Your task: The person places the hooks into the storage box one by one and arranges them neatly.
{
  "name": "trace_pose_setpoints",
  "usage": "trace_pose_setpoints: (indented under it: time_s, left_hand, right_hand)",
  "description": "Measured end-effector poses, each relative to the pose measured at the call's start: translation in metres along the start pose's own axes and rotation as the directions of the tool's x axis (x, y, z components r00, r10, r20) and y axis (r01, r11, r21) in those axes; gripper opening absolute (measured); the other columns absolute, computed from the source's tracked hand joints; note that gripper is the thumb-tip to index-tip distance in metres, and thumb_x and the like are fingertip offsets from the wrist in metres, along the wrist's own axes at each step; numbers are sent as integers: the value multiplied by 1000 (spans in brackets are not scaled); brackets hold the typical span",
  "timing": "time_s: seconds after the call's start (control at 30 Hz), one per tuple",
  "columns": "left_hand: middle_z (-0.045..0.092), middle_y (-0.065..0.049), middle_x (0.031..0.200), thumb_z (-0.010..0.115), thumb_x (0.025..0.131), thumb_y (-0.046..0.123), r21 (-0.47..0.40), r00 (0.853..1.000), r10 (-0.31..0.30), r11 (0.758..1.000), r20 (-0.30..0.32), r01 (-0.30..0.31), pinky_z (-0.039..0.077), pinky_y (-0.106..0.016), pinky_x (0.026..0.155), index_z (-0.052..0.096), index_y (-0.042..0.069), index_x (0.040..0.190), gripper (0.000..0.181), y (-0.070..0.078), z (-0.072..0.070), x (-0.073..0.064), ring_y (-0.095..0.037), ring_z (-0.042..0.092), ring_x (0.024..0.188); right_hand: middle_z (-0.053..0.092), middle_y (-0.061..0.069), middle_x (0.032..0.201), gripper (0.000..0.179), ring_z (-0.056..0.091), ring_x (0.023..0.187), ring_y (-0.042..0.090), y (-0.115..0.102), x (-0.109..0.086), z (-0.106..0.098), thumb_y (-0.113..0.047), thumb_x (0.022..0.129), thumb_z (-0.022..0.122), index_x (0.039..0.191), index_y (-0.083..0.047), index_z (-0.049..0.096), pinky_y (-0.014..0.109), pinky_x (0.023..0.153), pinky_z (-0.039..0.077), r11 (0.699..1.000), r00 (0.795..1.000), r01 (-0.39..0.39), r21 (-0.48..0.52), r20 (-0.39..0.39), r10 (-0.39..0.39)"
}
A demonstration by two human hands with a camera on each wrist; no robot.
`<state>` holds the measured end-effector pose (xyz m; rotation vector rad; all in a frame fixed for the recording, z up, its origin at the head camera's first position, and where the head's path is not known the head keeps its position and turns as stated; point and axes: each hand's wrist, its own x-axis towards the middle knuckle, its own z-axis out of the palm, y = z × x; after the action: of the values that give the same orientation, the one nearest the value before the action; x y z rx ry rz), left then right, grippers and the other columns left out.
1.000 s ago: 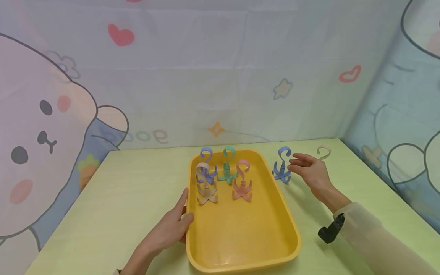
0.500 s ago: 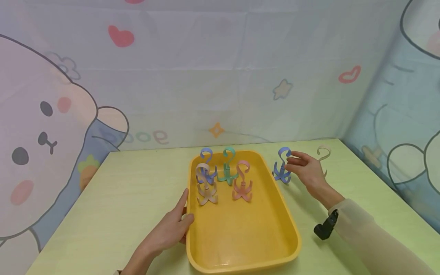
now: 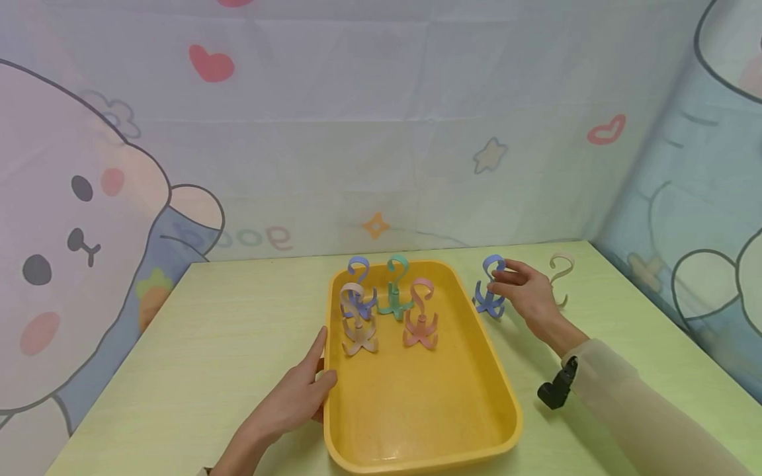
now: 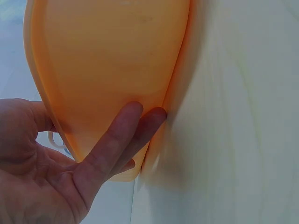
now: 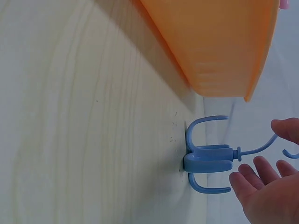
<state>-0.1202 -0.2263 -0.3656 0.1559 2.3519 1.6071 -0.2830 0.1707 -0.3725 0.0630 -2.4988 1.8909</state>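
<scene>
My left hand (image 3: 297, 395) grips the left side of the yellow tray (image 3: 417, 466). In the left wrist view its thumb reaches the rim and its fingers (image 4: 114, 135) lie along the outer wall. Right of the tray stands a blue claw hook hanger (image 3: 489, 303), upright on the table. Around its neck, my right hand (image 3: 530, 297) is spread, thumb and fingertips apart close to the curved stem, as the right wrist view shows. In the tray stand a blue hanger (image 3: 362, 307), a green one (image 3: 395, 305), a beige one (image 3: 360, 340) and a pink one (image 3: 421, 330).
Behind my right hand, partly hidden, stands another beige hanger (image 3: 559, 261). The light green table (image 3: 208, 344) ends at a printed cloth backdrop (image 3: 417, 165). A black wrist camera (image 3: 558, 385) hangs under my right sleeve.
My right hand has moved left, its fingertips now around the blue hanger's stem, and more of the beige hanger behind it shows. The left hand and the tray have stayed put.
</scene>
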Motion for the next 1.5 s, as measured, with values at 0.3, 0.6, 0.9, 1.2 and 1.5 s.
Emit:
trace_pose_setpoints:
  time_s: [0.3, 0.6, 0.9, 1.2, 1.5]
  left_hand:
    - [43, -34, 160, 45, 107, 17, 2, 1000, -10, 1000, -8, 10, 65, -41, 66, -7, 17, 171, 82, 0, 0, 0, -26, 76, 78]
    - [39, -36, 161, 45, 108, 16, 0, 1000, -18, 1000, -13, 17, 65, -41, 66, -6, 17, 171, 82, -1, 2, 1, -26, 75, 76]
    - [35, -37, 163, 45, 107, 17, -6, 1000, -13, 1000, -8, 13, 65, -42, 66, -6, 18, 171, 82, -1, 1, 0, -27, 76, 76]
    - [35, -38, 162, 45, 107, 17, -1, 1000, -10, 1000, -4, 10, 66, -42, 67, -6, 17, 171, 82, -1, 1, -1, -28, 77, 76]
    - [35, -38, 162, 45, 107, 17, 12, 1000, -19, 1000, -18, 19, 65, -41, 67, -5, 17, 172, 82, 0, 1, -1, -27, 75, 75]
  right_hand:
    - [62, 20, 148, 71, 66, 94, -9, 0, 7, 3, -15, 99, 74, 161, -4, 41, 15, 93, 58, 1000, 1000, 0, 6, -2, 0]
    - [62, 17, 148, 68, 65, 97, -7, 1, 13, 4, -15, 99, 74, 158, -2, 44, 18, 95, 58, 1000, 1000, -15, 18, 15, 15]
    - [76, -3, 120, 57, 70, 98, -7, 1, 14, 6, -10, 100, 71, 151, 3, 49, 25, 98, 60, 995, 1000, 10, 95, 29, -12]
    - [76, -18, 99, 39, 74, 97, -2, -1, 8, 1, -8, 100, 71, 136, 0, 57, 21, 90, 62, 984, 999, 33, 173, 29, -39]
    - [78, -18, 95, 34, 76, 94, -1, -11, 1, -8, -7, 98, 74, 130, -6, 61, 19, 85, 62, 974, 997, 66, 217, 21, -73]
